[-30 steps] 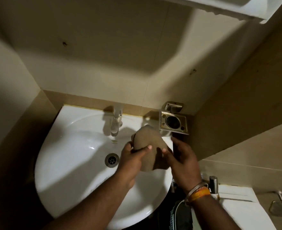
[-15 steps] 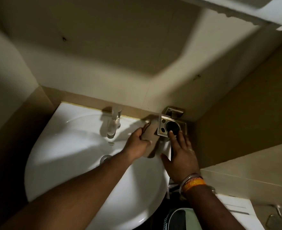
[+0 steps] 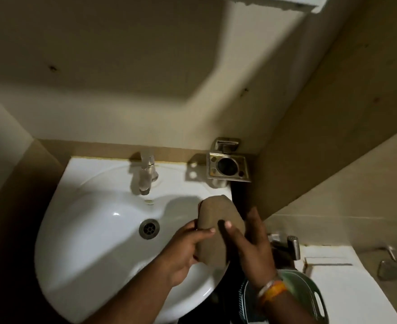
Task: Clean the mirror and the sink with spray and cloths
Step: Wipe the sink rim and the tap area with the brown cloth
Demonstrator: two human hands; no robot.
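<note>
Brown cloth [image 3: 218, 228] held up over the right side of the white sink [image 3: 87, 242], at about 3 o'clock from the drain [image 3: 149, 229]. Left hand [image 3: 185, 251] curled round the cloth's lower left edge, thumb on the front, fingers tucked behind. Right hand [image 3: 251, 244] on the cloth's right side, thumb pressed on the front, fingers straight up behind it. Cloth folded, rounded at the top, pinched between both hands. Silver tap [image 3: 146, 174] at 12 o'clock from the drain, on the sink's back rim. Metal holder [image 3: 228, 167] on the wall at 1 o'clock from the cloth, well apart from it. Orange and pale bands [image 3: 271, 289] on the right wrist. Small silver sprayer [image 3: 293, 246] at 3 o'clock from the right hand, near it.
</note>
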